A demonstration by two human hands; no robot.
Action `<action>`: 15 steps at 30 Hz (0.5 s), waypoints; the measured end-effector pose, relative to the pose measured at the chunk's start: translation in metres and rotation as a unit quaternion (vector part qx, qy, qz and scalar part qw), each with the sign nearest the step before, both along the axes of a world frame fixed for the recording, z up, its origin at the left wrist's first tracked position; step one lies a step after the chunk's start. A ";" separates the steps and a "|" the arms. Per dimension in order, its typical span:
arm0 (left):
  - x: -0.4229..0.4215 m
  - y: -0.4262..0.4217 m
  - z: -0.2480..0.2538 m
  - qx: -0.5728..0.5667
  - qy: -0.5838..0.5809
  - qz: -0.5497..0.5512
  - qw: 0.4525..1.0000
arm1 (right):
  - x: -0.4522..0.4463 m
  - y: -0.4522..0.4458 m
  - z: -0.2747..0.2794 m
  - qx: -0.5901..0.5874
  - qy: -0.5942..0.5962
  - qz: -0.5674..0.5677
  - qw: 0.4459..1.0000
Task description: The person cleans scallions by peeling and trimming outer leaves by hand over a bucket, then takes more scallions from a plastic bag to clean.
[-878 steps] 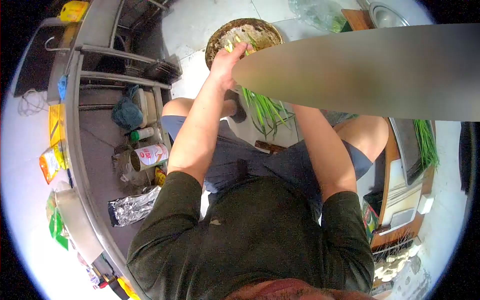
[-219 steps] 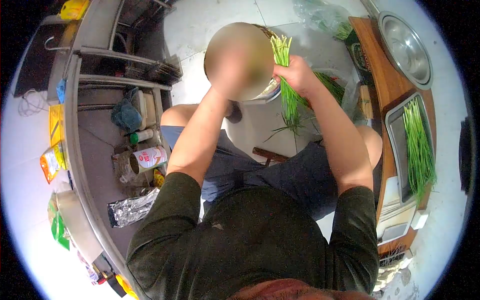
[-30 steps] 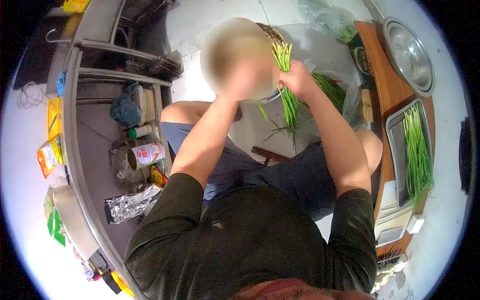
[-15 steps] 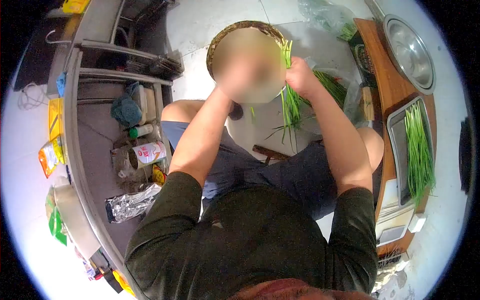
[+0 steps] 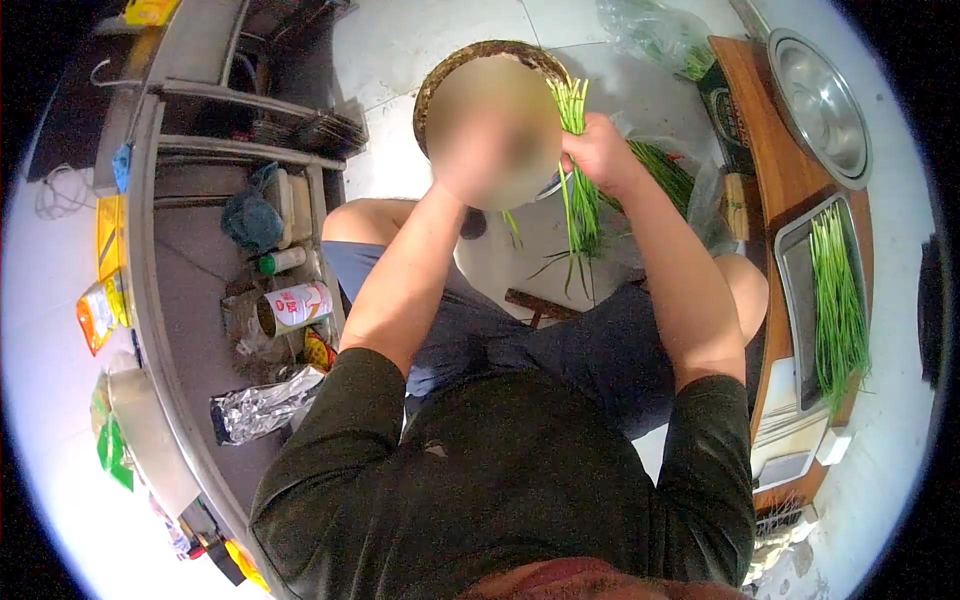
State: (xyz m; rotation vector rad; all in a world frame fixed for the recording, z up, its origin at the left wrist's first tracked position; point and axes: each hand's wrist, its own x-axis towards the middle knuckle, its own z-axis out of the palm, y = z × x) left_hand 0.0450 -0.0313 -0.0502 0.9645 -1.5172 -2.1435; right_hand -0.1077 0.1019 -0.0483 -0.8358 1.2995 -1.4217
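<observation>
My right hand is closed around a bunch of garlic chives. Their pale stem ends stick up above the fist and the green leaves hang down below it. My left hand reaches in from the left over a round basket or bin with a brown rim. A blurred patch covers its fingers and most of the container's inside, so what it holds is hidden. One or two loose green leaves hang just below that patch, between my hands.
More chives lie in plastic just right of my right hand. A wooden board on the right carries a steel basin and a metal tray with chives. A metal shelf with a can stands left.
The chive bunch in my right hand has shifted slightly left, and its stem ends look more spread out. My left hand has moved only a little within the blur.
</observation>
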 end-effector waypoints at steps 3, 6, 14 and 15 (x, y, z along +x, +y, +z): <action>-0.007 0.019 0.015 -0.077 -0.022 0.011 0.997 | -0.001 -0.002 -0.007 0.007 0.011 0.003 1.000; -0.008 0.021 0.012 -0.147 0.034 -0.014 0.988 | 0.000 -0.001 -0.005 0.011 0.016 0.002 1.000; -0.011 0.016 0.011 -0.059 -0.031 0.016 0.998 | -0.001 0.000 -0.004 0.009 0.020 0.009 1.000; -0.010 0.015 0.011 -0.053 -0.028 0.009 0.998 | -0.003 0.001 -0.003 0.012 0.037 0.016 0.999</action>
